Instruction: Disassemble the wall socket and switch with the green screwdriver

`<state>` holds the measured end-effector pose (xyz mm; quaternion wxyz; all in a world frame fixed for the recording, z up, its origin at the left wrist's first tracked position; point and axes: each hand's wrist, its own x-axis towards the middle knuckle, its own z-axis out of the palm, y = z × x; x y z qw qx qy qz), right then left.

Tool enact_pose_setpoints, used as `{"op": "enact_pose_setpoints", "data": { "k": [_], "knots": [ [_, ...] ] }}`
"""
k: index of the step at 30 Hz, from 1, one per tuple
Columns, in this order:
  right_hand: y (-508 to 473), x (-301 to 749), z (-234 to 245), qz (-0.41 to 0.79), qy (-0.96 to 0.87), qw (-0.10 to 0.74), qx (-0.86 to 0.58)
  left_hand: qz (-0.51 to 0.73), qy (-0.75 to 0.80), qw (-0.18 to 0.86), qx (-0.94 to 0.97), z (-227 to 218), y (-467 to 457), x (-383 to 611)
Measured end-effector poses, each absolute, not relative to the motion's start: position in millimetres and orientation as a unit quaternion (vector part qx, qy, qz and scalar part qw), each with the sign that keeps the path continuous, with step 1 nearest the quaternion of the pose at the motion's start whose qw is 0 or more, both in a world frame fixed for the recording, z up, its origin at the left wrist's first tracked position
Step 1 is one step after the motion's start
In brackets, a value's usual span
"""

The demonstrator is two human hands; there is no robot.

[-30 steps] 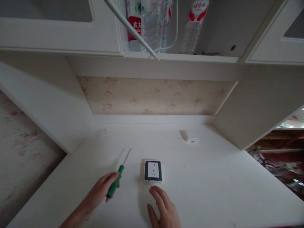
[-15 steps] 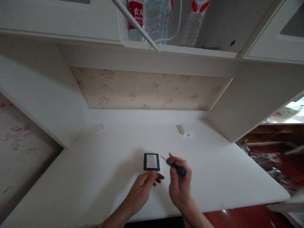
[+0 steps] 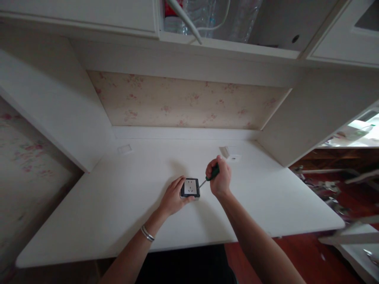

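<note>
A power socket (image 3: 190,187) with a white face and dark frame rests on the white desk (image 3: 124,205). My left hand (image 3: 173,197) grips it from the left, thumb along its near edge and fingers at the far left corner. In my right hand (image 3: 220,177) is a screwdriver (image 3: 212,172) with a green handle, my fingers wrapped round it. Its thin shaft slants down to the left, and the tip meets the socket's right edge. Whether the tip sits in a slot or screw is too small to tell.
Behind the socket, a small white box (image 3: 233,154) lies on the desk at the right, and a flat clear piece (image 3: 124,149) at the left. Overhead, an open cupboard holds plastic bottles (image 3: 198,15); a white rod (image 3: 186,19) hangs in front. Side panels flank the desk.
My left hand has closed on the socket's left side. My right hand has turned the screwdriver, bringing its tip from beside the socket onto its right edge. The camera view has shifted.
</note>
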<state>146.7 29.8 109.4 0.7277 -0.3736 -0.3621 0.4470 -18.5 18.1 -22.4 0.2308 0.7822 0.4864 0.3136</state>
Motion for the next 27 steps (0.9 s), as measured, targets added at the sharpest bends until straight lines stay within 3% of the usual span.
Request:
{"op": "enact_pose_setpoints", "data": {
  "k": [12, 19, 27],
  "knots": [
    [43.6, 138.4, 97.5, 0.441, -0.388, 0.719, -0.371, 0.338, 0.496, 0.228, 0.767, -24.0, 15.8, -18.7],
    [47.1, 138.6, 101.4, 0.485, -0.459, 0.66, -0.346, 0.348, 0.492, 0.236, 0.762, -19.2, 15.3, -18.2],
    [52.0, 143.3, 102.8, 0.486, -0.433, 0.677, -0.343, 0.348, 0.498, 0.241, 0.757, -18.5, 14.7, -18.6]
  ]
}}
